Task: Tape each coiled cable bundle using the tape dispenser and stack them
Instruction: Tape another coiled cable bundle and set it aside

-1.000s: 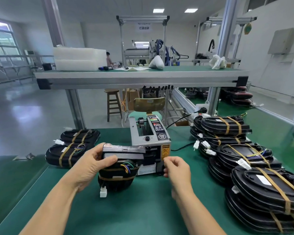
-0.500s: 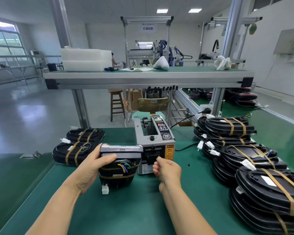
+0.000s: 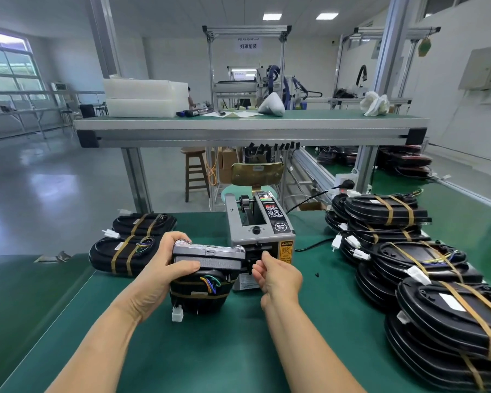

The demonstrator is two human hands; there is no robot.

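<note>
A black coiled cable bundle [image 3: 201,296] with a grey housing on top stands on the green table [image 3: 216,350], just left of the grey tape dispenser [image 3: 260,226]. Two brown tape bands cross the bundle and a white connector [image 3: 177,313] hangs from its base. My left hand [image 3: 156,275] grips the bundle from the left, thumb across the housing front. My right hand [image 3: 278,277] is at the dispenser's front outlet, thumb and forefinger pinching there; the tape strip between them is barely visible.
Two taped bundles [image 3: 125,251] lie at the left behind my left hand. Several stacked taped bundles [image 3: 408,259] fill the right side of the table. The dispenser's black power cord [image 3: 312,245] runs to the right. A raised shelf [image 3: 250,129] spans the back.
My right hand has moved left and up from the table to the dispenser's outlet. My left hand keeps its grip on the bundle, which stays beside the dispenser.
</note>
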